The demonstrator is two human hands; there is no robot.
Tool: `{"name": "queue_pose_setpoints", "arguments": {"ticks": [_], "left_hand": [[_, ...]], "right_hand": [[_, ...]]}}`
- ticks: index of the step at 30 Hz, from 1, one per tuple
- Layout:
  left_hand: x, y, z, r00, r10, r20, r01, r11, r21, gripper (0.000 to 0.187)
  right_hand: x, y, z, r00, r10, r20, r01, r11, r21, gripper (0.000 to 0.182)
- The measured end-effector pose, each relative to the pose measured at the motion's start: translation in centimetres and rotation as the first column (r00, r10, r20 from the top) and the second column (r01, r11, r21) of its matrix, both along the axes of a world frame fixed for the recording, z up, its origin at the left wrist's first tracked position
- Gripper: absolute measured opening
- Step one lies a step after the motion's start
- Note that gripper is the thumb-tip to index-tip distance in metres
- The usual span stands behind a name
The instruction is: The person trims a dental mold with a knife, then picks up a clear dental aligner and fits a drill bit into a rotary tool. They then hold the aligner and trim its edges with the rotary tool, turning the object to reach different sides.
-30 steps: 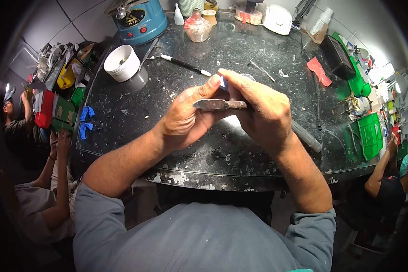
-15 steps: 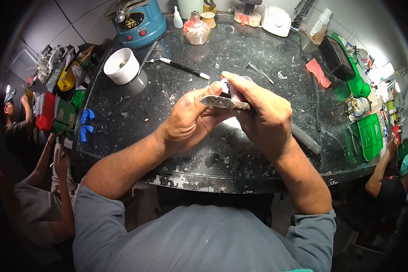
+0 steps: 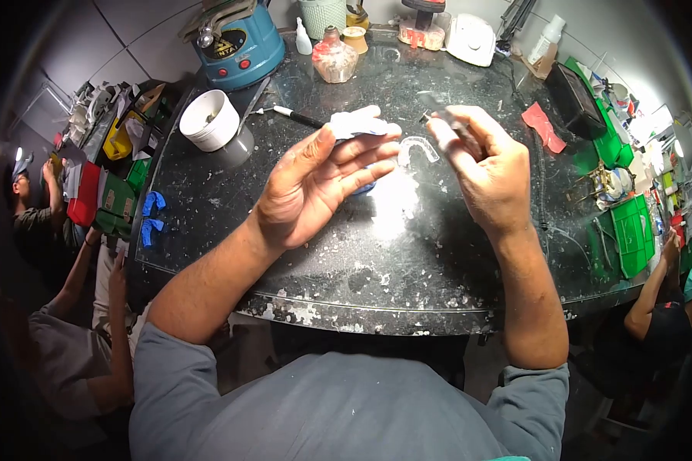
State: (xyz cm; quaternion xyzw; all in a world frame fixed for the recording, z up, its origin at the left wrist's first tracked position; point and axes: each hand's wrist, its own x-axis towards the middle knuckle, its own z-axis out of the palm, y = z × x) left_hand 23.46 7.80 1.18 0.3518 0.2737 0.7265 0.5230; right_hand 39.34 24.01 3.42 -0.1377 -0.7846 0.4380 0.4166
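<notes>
My left hand [image 3: 304, 184] is raised over the table, palm up, with its thumb and fingertips holding a white plaster-like piece [image 3: 357, 123]. My right hand [image 3: 492, 173] is closed around a knife whose grey blade [image 3: 432, 100] sticks out past the fingers toward the upper left; most of its handle is hidden in the hand. Between the hands, a clear horseshoe-shaped dental tray [image 3: 420, 150] lies on the table. Something blue [image 3: 364, 188] shows in part beneath my left fingers.
The black table [image 3: 346, 280] is scratched and speckled white. A white cup [image 3: 207, 121], a black pen [image 3: 298, 117] and blue scraps [image 3: 153, 215] are at left. Behind stand a blue machine [image 3: 238, 50] and a glass burner [image 3: 335, 58]. A red sheet [image 3: 543, 127] lies right. People sit on both sides.
My hands have moved apart, the right one carrying the knife away from the white piece. The knife blade has swung to point up and away. The clear horseshoe tray has come into view.
</notes>
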Motion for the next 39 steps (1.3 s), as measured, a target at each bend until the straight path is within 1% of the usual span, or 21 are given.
{"name": "queue_pose_setpoints", "arguments": {"ticks": [1,2,3,4,6,7,10,11,12,14,16,20,22,24,26,27,29,33,35,37,39], "left_hand": [[-0.2,0.1,0.0,0.999,0.048,-0.023,-0.048,0.999,0.012,0.065],[-0.5,0.1,-0.1,0.998,0.053,-0.026,-0.052,0.999,0.012,0.065],[-0.9,0.1,-0.3,0.996,0.082,-0.045,-0.082,0.996,0.022,0.063],[-1.1,0.1,-0.5,0.992,0.112,-0.064,-0.11,0.993,0.033,0.06],[-1.5,0.0,-0.6,0.989,0.14,-0.039,-0.138,0.989,0.045,0.056],[-1.8,-0.1,-0.7,0.99,0.138,-0.04,-0.136,0.988,0.068,0.056],[-2.2,-0.2,-0.7,0.991,0.129,-0.026,-0.126,0.987,0.105,0.055],[-2.2,-0.2,-0.5,0.988,0.146,-0.053,-0.139,0.984,0.112,0.055],[-2.1,-0.3,-0.3,0.983,0.163,-0.079,-0.153,0.981,0.12,0.055],[-1.6,-0.3,0.1,0.983,0.177,-0.055,-0.168,0.977,0.132,0.053],[-1.5,-0.3,0.2,0.981,0.193,-0.033,-0.187,0.972,0.143,0.052],[-1.3,-0.3,0.3,0.976,0.202,-0.081,-0.188,0.97,0.158,0.053],[-1.4,-0.3,0.3,0.972,0.21,-0.104,-0.192,0.968,0.161,0.053],[-1.8,-0.4,0.3,0.948,0.219,-0.23,-0.19,0.972,0.14,0.068],[-1.8,-0.5,0.4,0.949,0.218,-0.229,-0.188,0.971,0.146,0.069],[-1.8,-0.5,0.4,0.949,0.218,-0.227,-0.186,0.97,0.153,0.071],[-1.7,-0.5,0.5,0.949,0.224,-0.224,-0.193,0.97,0.15,0.071],[-2.3,-0.5,-0.1,0.951,0.212,-0.225,-0.18,0.971,0.157,0.074],[-2.3,-0.6,-0.1,0.951,0.221,-0.216,-0.189,0.969,0.16,0.074],[-2.2,-0.6,-0.1,0.951,0.229,-0.208,-0.198,0.967,0.16,0.074],[-1.9,-0.6,0.2,0.915,0.256,-0.311,-0.22,0.964,0.147,0.075]], "right_hand": [[0.2,-0.2,0.7,1.0,0.003,-0.002,-0.003,1.0,0.0,0.028],[0.8,-0.5,1.9,0.979,-0.049,0.197,0.028,0.994,0.107,0.028],[1.1,-0.9,2.7,0.916,-0.12,0.382,0.037,0.975,0.217,0.027],[0.9,-0.8,2.3,0.918,-0.116,0.38,0.034,0.976,0.216,0.027],[0.5,-0.6,1.3,0.977,-0.106,0.185,0.023,0.915,0.404,0.026],[0.6,-0.6,1.3,0.972,-0.129,0.195,0.031,0.897,0.441,0.029],[0.7,-0.6,1.2,0.962,-0.132,0.237,0.01,0.891,0.454,0.033],[0.9,-0.8,1.5,0.948,-0.135,0.287,-0.005,0.898,0.44,0.038],[0.9,-0.8,1.5,0.948,-0.138,0.288,-0.003,0.898,0.439,0.038],[0.9,-0.8,1.3,0.962,-0.066,0.265,-0.055,0.903,0.427,0.041],[0.9,-1.0,1.2,0.957,-0.073,0.281,-0.059,0.898,0.435,0.043],[0.8,-1.2,1.1,0.955,-0.075,0.289,-0.06,0.9,0.432,0.046],[0.9,-1.2,1.0,0.957,-0.066,0.284,-0.064,0.902,0.426,0.045],[0.8,-1.1,0.9,0.959,-0.058,0.278,-0.067,0.905,0.42,0.044],[0.6,-1.0,0.7,0.965,-0.001,0.261,-0.101,0.92,0.379,0.043],[0.5,-1.0,0.6,0.965,-0.003,0.261,-0.099,0.921,0.378,0.043],[0.3,-1.0,0.4,0.971,0.103,0.216,-0.161,0.949,0.271,0.042],[0.1,-1.7,0.1,0.979,0.034,0.199,-0.103,0.933,0.344,0.039],[-0.2,-2.0,-0.1,0.976,0.142,0.163,-0.167,0.975,0.15,0.035],[-0.3,-1.9,-0.4,0.981,0.137,0.134,-0.16,0.972,0.173,0.034],[-0.6,-2.0,-1.2,0.985,0.139,0.107,-0.158,0.968,0.197,0.033]]}}
